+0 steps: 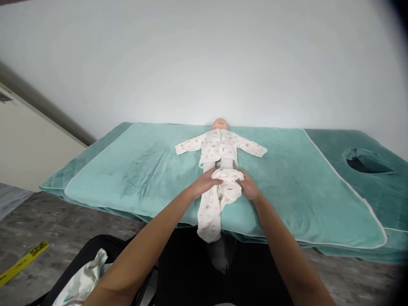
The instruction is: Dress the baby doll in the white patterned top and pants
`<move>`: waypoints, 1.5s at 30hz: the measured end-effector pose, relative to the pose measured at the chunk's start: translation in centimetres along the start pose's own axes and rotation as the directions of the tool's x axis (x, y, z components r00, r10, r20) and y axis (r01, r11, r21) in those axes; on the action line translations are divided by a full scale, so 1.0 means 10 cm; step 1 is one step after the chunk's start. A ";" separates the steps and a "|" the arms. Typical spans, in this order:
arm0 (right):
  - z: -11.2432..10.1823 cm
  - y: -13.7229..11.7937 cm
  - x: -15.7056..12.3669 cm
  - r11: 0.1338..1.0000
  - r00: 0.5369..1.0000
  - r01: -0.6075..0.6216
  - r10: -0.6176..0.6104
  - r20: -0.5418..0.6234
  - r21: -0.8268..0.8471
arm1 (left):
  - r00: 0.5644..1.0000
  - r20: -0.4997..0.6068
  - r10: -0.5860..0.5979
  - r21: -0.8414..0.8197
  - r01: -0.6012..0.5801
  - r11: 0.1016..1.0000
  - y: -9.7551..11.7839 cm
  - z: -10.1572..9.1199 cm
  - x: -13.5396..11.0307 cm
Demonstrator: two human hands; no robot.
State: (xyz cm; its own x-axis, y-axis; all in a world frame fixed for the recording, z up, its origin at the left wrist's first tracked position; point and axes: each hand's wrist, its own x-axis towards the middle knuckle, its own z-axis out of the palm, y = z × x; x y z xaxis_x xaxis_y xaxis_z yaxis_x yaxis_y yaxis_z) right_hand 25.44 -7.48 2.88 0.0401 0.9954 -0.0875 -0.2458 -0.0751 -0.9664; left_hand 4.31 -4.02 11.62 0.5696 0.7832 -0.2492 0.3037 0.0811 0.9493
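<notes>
A baby doll lies on its back with its head toward the wall. It wears a white printed jacket with both sleeves spread wide. Below the jacket hem its pale legs show in part. White printed baby pants are bunched around the lower legs, and one pant leg hangs over the front edge. My left hand grips the bunched pants on the left side, fingers closed on the cloth. On the right side my right hand pinches the same pants. The doll's feet are hidden by the cloth.
The doll rests on a green padded bed cover against a white wall. At the right is a face hole. A black chair at lower left holds white printed cloth. Yellow tape marks the floor.
</notes>
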 end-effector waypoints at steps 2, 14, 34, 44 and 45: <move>-0.04 0.06 0.01 0.994 1.000 -0.010 0.012 -0.021 0.111 | 1.000 0.016 -0.001 -0.108 0.002 0.994 -0.02 0.10 0.02; -0.19 0.10 0.10 0.917 0.994 -0.079 0.045 0.097 0.391 | 0.898 -0.362 0.249 0.109 -0.225 0.968 0.07 0.33 0.53; -0.20 0.21 0.20 0.907 0.998 0.000 -0.028 0.061 0.420 | 0.845 -0.327 0.422 0.429 -0.265 0.864 0.08 0.26 0.60; -0.15 0.15 0.30 0.947 0.969 0.183 -0.129 -0.210 0.265 | 0.887 -0.405 0.222 0.153 -0.173 0.973 0.22 0.27 0.78; -0.15 0.14 0.36 0.964 0.959 0.206 -0.165 -0.232 0.166 | 0.904 -0.382 0.190 0.130 -0.151 0.980 0.22 0.25 0.78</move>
State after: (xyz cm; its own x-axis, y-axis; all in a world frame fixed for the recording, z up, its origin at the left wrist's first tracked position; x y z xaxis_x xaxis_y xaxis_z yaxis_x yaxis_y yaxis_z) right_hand 26.73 -4.06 0.85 0.3039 0.9525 0.0197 -0.3898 0.1432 -0.9097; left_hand 11.29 0.74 11.30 0.2812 0.9592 0.0283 0.3106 -0.1189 0.9431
